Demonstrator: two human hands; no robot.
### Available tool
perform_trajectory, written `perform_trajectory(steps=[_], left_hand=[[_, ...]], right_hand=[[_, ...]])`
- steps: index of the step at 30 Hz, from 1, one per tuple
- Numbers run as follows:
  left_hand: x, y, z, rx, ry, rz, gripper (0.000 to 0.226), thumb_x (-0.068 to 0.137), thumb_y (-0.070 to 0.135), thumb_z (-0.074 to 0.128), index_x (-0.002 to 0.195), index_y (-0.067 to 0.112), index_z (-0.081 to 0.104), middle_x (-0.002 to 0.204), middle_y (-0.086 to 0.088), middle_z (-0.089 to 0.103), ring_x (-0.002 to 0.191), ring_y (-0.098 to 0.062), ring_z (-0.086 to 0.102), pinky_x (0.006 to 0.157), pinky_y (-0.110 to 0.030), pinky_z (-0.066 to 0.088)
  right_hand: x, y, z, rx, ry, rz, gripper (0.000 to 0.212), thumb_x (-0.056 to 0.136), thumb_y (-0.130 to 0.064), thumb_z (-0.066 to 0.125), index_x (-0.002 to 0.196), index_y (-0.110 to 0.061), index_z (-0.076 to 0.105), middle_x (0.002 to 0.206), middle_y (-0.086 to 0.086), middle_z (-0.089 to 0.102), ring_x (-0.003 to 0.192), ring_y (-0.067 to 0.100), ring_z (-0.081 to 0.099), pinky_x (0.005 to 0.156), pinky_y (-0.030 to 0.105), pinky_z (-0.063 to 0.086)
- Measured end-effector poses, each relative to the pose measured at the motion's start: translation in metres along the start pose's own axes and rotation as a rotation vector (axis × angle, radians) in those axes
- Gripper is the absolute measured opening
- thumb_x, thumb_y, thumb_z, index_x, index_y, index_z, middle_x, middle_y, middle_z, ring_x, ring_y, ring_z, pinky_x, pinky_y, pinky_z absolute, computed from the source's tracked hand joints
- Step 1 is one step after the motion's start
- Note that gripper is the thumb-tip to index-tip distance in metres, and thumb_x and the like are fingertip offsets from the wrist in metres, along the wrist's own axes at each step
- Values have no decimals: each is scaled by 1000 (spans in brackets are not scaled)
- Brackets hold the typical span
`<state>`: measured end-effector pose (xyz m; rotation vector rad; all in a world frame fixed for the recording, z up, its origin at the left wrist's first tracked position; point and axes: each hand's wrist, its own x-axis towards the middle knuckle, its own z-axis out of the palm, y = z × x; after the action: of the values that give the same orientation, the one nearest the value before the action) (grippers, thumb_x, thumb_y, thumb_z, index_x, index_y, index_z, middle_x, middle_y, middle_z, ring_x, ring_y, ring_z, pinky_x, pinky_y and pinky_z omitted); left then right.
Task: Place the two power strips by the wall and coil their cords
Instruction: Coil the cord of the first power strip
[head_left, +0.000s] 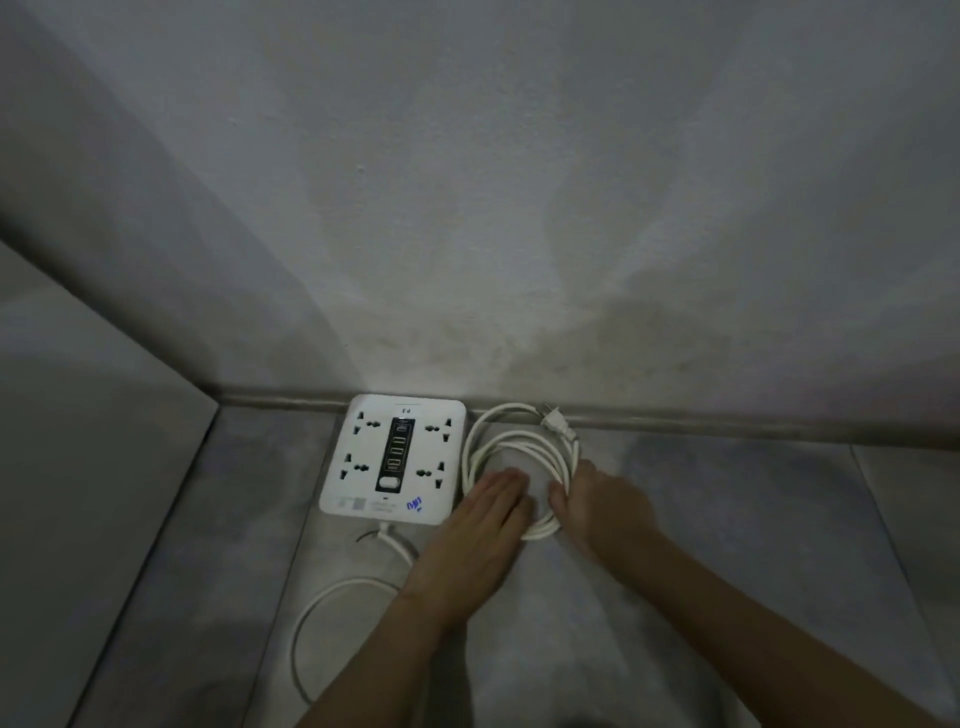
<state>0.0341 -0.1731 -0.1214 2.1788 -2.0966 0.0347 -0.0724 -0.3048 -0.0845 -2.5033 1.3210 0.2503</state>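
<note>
The wall meets the floor at a skirting line, and one white power strip lies flat against it. Just right of it sits its coiled cord, plug near the wall. The left hand presses flat and open on the coil; the right hand curls round its near edge, grip closed on the loops. Judging by this, the coil is being settled (a slack loop trails below); next, tidy that and fetch the second strip, not in view.

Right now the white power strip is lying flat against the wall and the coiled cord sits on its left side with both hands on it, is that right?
Not quite. The head view shows the coiled cord on the right side of the power strip, not the left. The rest holds: the strip lies flat against the wall, and the left hand and right hand rest on the coil.
</note>
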Motion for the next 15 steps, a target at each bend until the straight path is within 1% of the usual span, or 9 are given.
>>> perform_trajectory(steps=[2,3,5,7,9,10,11,13,15], left_hand=[[-3,-3,-4,-23,-76,-29,53,94,36,52,135,3,53,145,-17,48,137,-29,43,114,-46,31],[-6,-4,-6,-25,-100,-45,58,96,44,44,138,4,49,149,-15,44,140,-27,39,115,-46,29],[-9,-13,-7,-26,-71,-81,65,97,52,37,142,6,44,152,-12,39,143,-23,34,118,-44,24],[-10,-19,-10,-47,-41,-112,66,97,53,35,143,6,43,153,-11,38,143,-22,32,121,-37,18],[-13,-21,-13,-76,-33,-128,64,98,49,33,143,4,43,152,-12,38,143,-24,32,120,-36,15],[-13,-21,-14,-75,-35,-132,63,99,47,33,142,3,43,152,-13,38,143,-26,33,118,-36,15],[-13,-22,-15,-79,-36,-136,62,99,46,32,143,3,43,152,-13,38,143,-27,32,118,-36,15],[-14,-25,-14,-97,-18,-149,63,99,46,33,145,4,39,155,-13,33,146,-25,25,119,-35,12],[-14,-24,-15,-107,-8,-170,65,98,48,34,148,6,33,157,-11,28,147,-22,19,120,-33,7]], right_hand=[[1,-1,7,9,56,-66,44,91,-40,55,99,4,60,92,24,71,85,38,70,72,37,54],[0,-5,7,-11,81,-85,46,90,-42,57,97,3,61,90,24,71,83,38,71,71,37,54],[3,-12,8,-65,36,-80,55,93,-54,42,108,-3,56,104,18,70,97,33,68,80,34,50],[5,-17,12,-78,20,-45,65,90,-64,36,111,-6,55,106,16,70,98,30,68,81,33,49],[0,-21,14,-26,139,-75,68,84,-68,46,106,-5,58,95,16,72,87,28,71,73,30,52],[-1,-25,14,-11,196,-85,68,83,-67,50,108,-4,58,96,16,72,86,28,70,72,30,52],[-2,-28,14,1,195,-78,71,85,-65,48,119,-3,53,107,17,68,95,28,67,78,31,51],[0,-32,17,11,161,-70,79,91,-61,38,143,-2,28,139,19,46,122,30,51,98,36,42],[2,-35,17,36,156,-120,81,95,-53,34,150,0,7,156,18,25,140,29,33,112,37,30]])
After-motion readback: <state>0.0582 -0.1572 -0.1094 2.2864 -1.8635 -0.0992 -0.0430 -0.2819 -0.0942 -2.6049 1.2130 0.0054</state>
